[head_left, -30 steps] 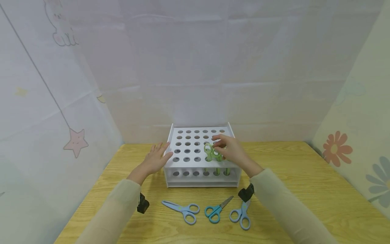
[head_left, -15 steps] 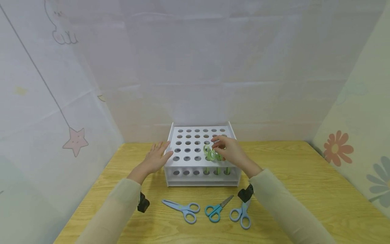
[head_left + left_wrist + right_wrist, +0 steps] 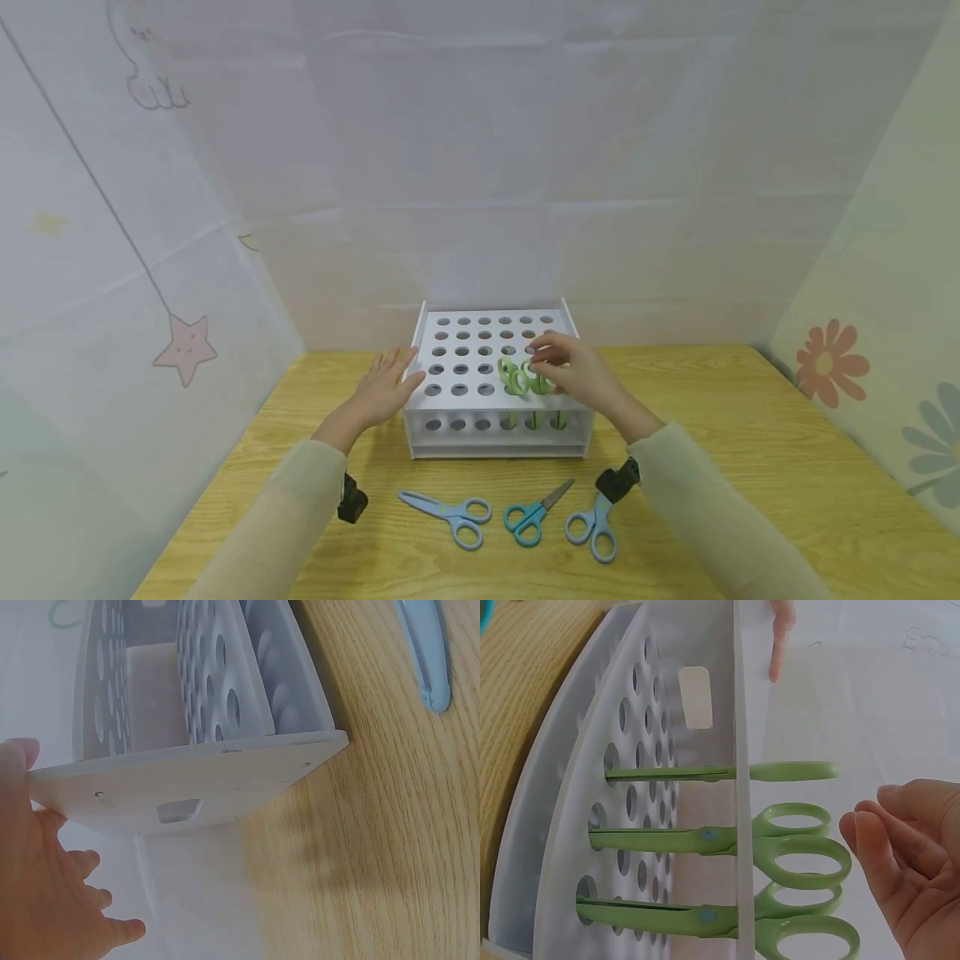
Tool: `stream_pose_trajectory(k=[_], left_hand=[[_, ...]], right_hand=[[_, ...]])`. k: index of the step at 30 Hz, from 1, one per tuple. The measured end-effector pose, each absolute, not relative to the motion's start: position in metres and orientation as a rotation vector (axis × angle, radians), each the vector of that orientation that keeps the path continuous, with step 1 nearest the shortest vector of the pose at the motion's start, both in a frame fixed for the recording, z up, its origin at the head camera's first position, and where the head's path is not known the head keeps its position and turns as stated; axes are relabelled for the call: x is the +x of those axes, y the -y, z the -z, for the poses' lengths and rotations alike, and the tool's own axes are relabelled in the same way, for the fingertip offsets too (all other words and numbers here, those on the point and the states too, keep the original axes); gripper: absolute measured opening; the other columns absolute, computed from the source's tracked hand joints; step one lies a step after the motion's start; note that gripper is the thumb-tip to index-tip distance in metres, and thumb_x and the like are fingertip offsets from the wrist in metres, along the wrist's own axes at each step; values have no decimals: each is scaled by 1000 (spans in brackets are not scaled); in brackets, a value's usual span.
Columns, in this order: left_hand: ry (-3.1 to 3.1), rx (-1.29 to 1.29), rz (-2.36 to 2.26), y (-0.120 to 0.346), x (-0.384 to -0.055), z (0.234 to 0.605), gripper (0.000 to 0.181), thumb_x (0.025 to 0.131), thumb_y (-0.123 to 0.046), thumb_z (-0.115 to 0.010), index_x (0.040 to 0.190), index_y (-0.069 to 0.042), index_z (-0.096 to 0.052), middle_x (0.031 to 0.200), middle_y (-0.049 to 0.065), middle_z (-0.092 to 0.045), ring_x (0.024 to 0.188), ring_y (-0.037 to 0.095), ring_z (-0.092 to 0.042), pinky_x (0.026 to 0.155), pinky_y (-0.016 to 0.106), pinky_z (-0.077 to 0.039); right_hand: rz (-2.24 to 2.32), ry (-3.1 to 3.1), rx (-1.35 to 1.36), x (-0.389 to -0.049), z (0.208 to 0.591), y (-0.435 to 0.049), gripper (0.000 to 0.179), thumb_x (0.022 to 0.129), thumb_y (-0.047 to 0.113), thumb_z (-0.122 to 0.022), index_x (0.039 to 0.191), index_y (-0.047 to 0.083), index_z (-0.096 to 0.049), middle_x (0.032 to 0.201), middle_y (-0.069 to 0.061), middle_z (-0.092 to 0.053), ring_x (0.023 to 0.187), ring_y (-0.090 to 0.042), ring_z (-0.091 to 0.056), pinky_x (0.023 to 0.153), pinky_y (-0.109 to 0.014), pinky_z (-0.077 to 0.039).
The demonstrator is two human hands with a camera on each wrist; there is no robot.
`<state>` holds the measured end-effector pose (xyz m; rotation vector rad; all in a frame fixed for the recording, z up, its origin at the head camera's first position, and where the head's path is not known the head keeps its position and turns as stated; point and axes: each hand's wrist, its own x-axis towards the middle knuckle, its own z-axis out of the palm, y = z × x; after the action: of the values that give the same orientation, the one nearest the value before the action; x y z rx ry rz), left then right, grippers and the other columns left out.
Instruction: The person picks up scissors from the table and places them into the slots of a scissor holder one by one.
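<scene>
A white rack [image 3: 448, 400] with rows of round holes stands on the table. My left hand [image 3: 381, 390] rests at its left side, thumb at the top edge and fingers spread along the outer wall. Three green scissors stand tips down in the front row at the right. In the right wrist view, the first pair [image 3: 791, 772] is seen edge-on, turned differently from the second pair [image 3: 697, 840] and the third pair [image 3: 697, 919]. My right hand [image 3: 581, 375] hovers by their handles, fingers loosely bent and apart from them, holding nothing.
On the wooden table [image 3: 750, 467] in front of the rack lie light blue scissors [image 3: 448, 512], teal scissors [image 3: 534, 517] and another light blue pair [image 3: 600, 521], partly under the right wrist camera. Printed cloth walls [image 3: 480, 167] enclose the back and sides.
The leftmost green scissors have turned in their hole and sit slightly lower. My right hand has let go of them and moved a little to the right. My left hand has stayed put.
</scene>
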<state>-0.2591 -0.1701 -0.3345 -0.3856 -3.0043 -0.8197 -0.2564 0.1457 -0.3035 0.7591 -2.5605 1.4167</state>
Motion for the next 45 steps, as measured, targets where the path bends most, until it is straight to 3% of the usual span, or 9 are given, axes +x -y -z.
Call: stream_pose_trajectory(k=[7, 14, 26, 33, 45], left_hand=[[2999, -383, 819, 170, -258, 334, 63, 97, -48, -32, 148, -14, -20, 150, 22, -9, 134, 45, 1, 100, 65, -8], [2994, -394, 820, 170, -257, 333, 62, 97, -47, -32, 148, -13, -21, 150, 22, -9, 134, 45, 0, 99, 66, -8], [2990, -398, 816, 170, -258, 334, 62, 97, -47, -32, 148, -13, -21, 150, 22, -10, 134, 45, 1, 99, 65, -8], [2986, -403, 821, 171, -260, 336, 63, 97, -48, -32, 148, -13, -21, 150, 22, -10, 134, 46, 0, 99, 66, -8], [2989, -399, 839, 171, -259, 335, 62, 97, -46, -33, 148, -13, -21, 150, 22, -9, 134, 45, 2, 100, 65, -7]], right_hand=[[-1427, 2526, 784, -248, 299, -155, 28, 86, 1, -62, 114, -3, -57, 97, -18, -65, 84, -33, -62, 54, -38, -52], [-1411, 2520, 811, -241, 304, -168, 30, 86, 3, -63, 114, -3, -57, 97, -17, -65, 83, -26, -62, 53, -31, -52], [-1523, 2588, 763, -232, 315, -191, 33, 86, 9, -65, 115, -5, -56, 100, -19, -64, 85, -28, -61, 56, -34, -52], [-1526, 2614, 780, -227, 321, -201, 37, 85, 12, -67, 115, -6, -56, 100, -16, -65, 84, -22, -61, 57, -35, -52], [-1554, 2689, 954, -216, 342, -220, 25, 86, 12, -66, 107, -1, -61, 102, -19, -61, 85, -17, -59, 59, -34, -52]])
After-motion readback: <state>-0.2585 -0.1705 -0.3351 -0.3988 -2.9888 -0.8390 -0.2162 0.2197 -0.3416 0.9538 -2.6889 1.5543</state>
